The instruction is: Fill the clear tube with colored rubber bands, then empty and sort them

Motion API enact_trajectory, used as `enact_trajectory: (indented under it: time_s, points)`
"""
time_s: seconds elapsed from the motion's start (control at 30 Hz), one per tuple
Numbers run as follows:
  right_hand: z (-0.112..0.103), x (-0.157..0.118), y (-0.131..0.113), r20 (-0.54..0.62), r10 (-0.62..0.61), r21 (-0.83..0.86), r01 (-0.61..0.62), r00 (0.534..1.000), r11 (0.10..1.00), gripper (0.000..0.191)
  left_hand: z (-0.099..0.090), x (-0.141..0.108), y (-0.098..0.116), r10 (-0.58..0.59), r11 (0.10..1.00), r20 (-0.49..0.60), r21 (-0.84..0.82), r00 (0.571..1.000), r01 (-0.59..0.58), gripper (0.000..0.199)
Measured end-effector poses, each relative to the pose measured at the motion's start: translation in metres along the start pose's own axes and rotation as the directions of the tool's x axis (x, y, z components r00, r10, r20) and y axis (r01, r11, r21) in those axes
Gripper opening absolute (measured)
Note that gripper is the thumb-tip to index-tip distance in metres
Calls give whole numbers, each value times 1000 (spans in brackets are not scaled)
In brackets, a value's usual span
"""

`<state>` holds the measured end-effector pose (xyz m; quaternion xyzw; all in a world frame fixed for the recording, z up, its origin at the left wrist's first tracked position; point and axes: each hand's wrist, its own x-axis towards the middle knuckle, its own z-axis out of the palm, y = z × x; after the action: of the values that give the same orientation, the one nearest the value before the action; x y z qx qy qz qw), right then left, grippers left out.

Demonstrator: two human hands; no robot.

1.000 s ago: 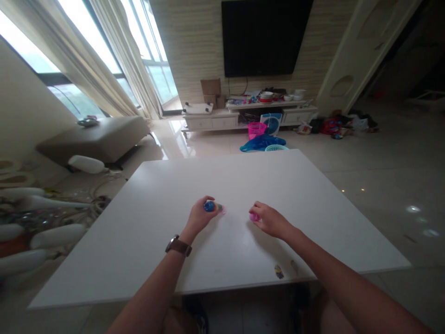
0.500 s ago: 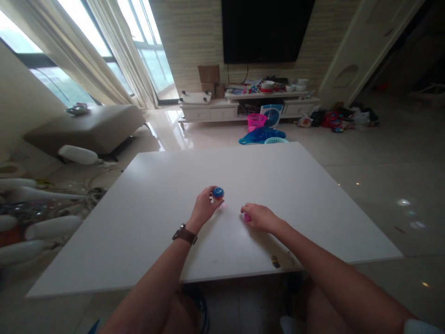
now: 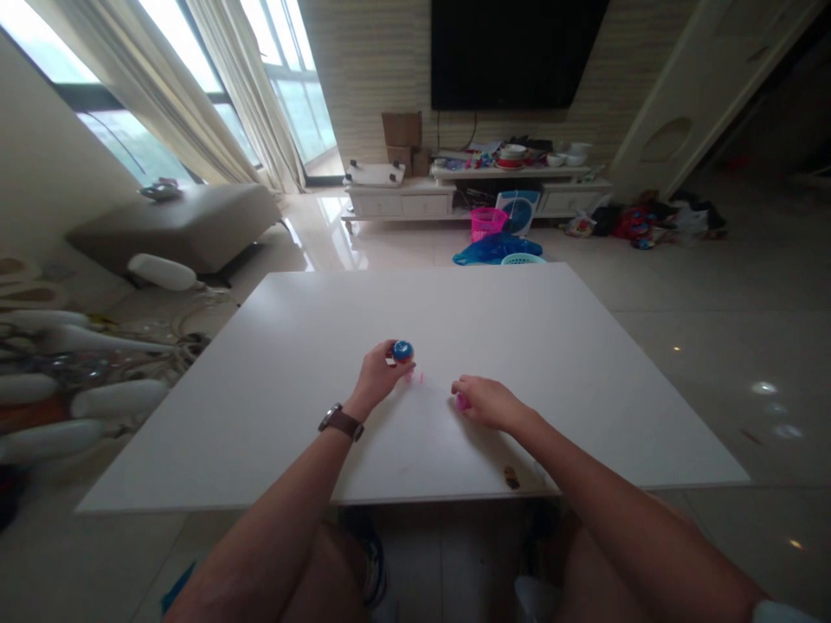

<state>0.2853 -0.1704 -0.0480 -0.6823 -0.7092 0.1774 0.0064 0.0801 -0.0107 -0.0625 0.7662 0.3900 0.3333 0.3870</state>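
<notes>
Over the middle of the white table (image 3: pixel 312 389), my left hand (image 3: pixel 376 377) is closed around a small round blue-topped container (image 3: pixel 403 350) with an orange-red lower part. Its exact kind is too blurred to tell. Just below those fingers lies a tiny pink piece (image 3: pixel 421 377) on the tabletop. To the right, my right hand (image 3: pixel 486 401) has its fingers curled on a small pink object (image 3: pixel 462 401), mostly hidden by them. A small dark and yellow item (image 3: pixel 512 478) lies by the near edge, below my right forearm.
White lamp arms (image 3: pixel 123 400) crowd the floor at the left, near a grey bench (image 3: pixel 188 229). Beyond the far edge are a pink basket (image 3: pixel 488 223), a blue plastic bag (image 3: pixel 497 249) and a low cabinet (image 3: pixel 425 204) under the television (image 3: pixel 512 52).
My left hand has shifted slightly up and left with the blue-topped container, and the tiny pink piece shows more clearly. My right hand stays nearly in place. The view has turned a little left.
</notes>
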Motion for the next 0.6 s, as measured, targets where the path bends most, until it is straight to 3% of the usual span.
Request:
enact_trajectory:
  time_s: [0.13,0.27,0.43,0.53,0.6]
  points:
    - [-2,-1,-2,25,10,2,-10,1000,1000,28,-2,1,2,41,999,-80,-31,996,-44,36]
    - [-1,-1,-3,52,13,-10,-13,999,1000,30,-3,1,5,47,999,-23,-7,999,-47,34]
    - [-1,-2,-3,56,9,-16,-8,998,1000,26,-3,1,9,18,999,-106,-40,994,-22,35]
    - [-1,0,-3,-45,-11,71,14,999,997,34,-3,0,14,12,995,-71,-98,997,-19,37]
    - [-1,4,-5,-194,-32,245,81,980,966,53,-3,-1,19,16,985,-38,-172,999,-22,36]
